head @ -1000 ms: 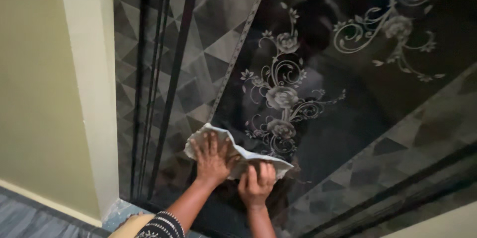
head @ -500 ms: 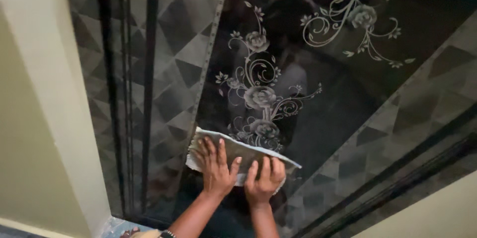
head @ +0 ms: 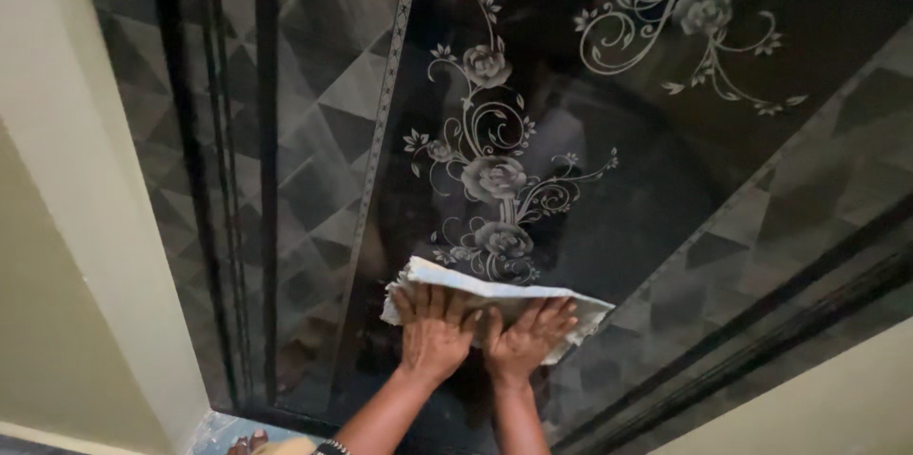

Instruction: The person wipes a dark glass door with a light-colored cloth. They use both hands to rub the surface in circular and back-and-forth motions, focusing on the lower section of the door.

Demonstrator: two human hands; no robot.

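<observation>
Both my hands press a crumpled pale cloth [head: 495, 290] flat against a glossy black panel [head: 618, 170] printed with silver rose scrolls. My left hand [head: 433, 331] lies on the cloth's left half with fingers spread a little. My right hand [head: 526, 336] sits beside it on the right half, the two hands touching. The cloth's top edge lies just under the lowest rose of the flower design [head: 490, 179]. My forearms come up from the bottom edge of the view.
A grey diamond-patterned band [head: 323, 132] with dark vertical strips [head: 266, 160] frames the black panel on the left, and a similar band [head: 799, 227] runs along the right. A cream wall post [head: 86, 198] stands at the left. A bit of floor [head: 223, 431] shows at the bottom.
My hands and the cloth have slid to the right and slightly down across the black panel. The cloth has spread flatter, and my hands have drawn closer together.
</observation>
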